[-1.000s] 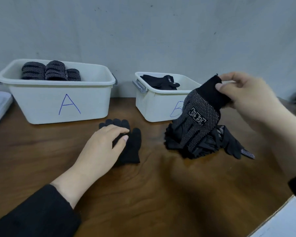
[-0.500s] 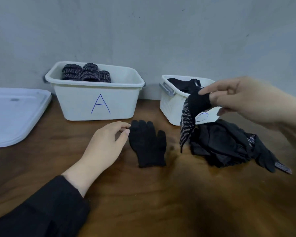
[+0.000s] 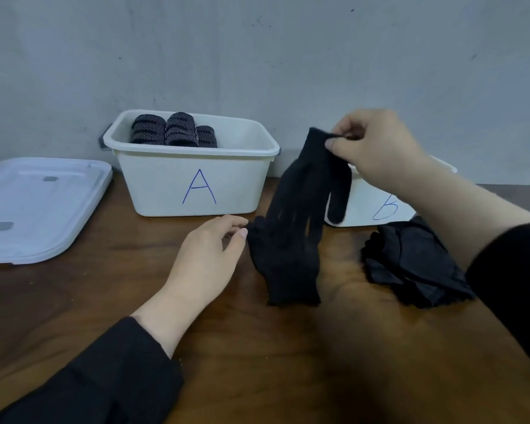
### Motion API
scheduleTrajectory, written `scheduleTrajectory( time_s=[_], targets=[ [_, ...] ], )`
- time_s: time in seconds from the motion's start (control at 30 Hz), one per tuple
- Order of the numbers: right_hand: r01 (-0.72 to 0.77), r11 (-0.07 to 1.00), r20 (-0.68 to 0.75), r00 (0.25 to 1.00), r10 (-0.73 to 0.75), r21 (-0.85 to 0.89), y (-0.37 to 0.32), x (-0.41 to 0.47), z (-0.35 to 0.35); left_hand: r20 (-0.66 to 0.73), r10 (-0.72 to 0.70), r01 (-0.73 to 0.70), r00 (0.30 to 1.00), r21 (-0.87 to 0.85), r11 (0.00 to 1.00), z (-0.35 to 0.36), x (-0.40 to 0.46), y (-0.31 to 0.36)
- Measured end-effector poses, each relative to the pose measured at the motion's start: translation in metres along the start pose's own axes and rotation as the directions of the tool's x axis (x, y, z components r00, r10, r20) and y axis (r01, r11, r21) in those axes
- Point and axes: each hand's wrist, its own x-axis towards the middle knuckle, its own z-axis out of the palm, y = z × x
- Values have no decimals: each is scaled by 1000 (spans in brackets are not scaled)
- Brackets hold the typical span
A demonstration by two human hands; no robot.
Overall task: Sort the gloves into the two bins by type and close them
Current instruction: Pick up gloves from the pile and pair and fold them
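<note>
My right hand [image 3: 377, 148] pinches the cuff of a black knit glove [image 3: 306, 191], which hangs fingers down over a second black glove [image 3: 285, 267] lying flat on the table. My left hand [image 3: 208, 258] rests on the wood just left of the flat glove, its fingertips at the glove's edge, holding nothing. White bin A [image 3: 196, 175] holds three rolled dotted gloves [image 3: 175, 131]. White bin B [image 3: 389, 203] is mostly hidden behind my right arm. A pile of black gloves [image 3: 410, 264] lies in front of bin B.
A white bin lid [image 3: 40, 206] lies flat on the table at the left. A grey wall stands right behind the bins. The brown wooden table [image 3: 257, 362] stretches toward me.
My right hand carried the hanging glove leftward, from beside the pile to above the flat glove. The glove has turned so its plain black side faces me. The left hand barely moved.
</note>
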Motion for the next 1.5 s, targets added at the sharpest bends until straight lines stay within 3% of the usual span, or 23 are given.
scheduleTrajectory(
  time_s=[0.07, 0.17, 0.37, 0.6, 0.73, 0.83, 1.07, 1.27, 1.5],
  targets=[
    [61, 998, -113, 992, -57, 33, -1, -1, 4, -17, -3, 3, 1000, -11, 1000, -1, 0, -1],
    [164, 986, -153, 975, -160, 13, 3, -26, 21, -34, -4, 3, 999, -27, 1000, 0, 1, -2],
    [308, 946, 270, 924, -272, -100, 64, -138, 99, 13, 40, -40, 999, 12, 999, 9, 4, -8],
    [277, 961, 233, 933, -275, 26, 73, -150, 101, 166, 162, -179, 973, 91, 980, 16, -1, -4],
    [258, 964, 196, 944, -265, 61, 85, -144, 91, 362, 286, -365, 887, 173, 915, 17, -9, 3],
    [231, 971, 291, 927, -238, 59, 97, -137, 82, 466, 295, -431, 834, 219, 875, 19, -12, 6],
    [189, 981, 283, 940, -191, 32, 102, -136, 84, 421, 385, -507, 821, 229, 831, 30, -11, 5],
    [125, 991, 296, 946, -134, 49, 101, -136, 84, 321, 365, -439, 874, 201, 876, 31, -14, 17],
    [123, 989, 289, 947, -142, 84, 101, -137, 82, 373, 431, -513, 822, 155, 844, 22, -19, 19]
  ],
)
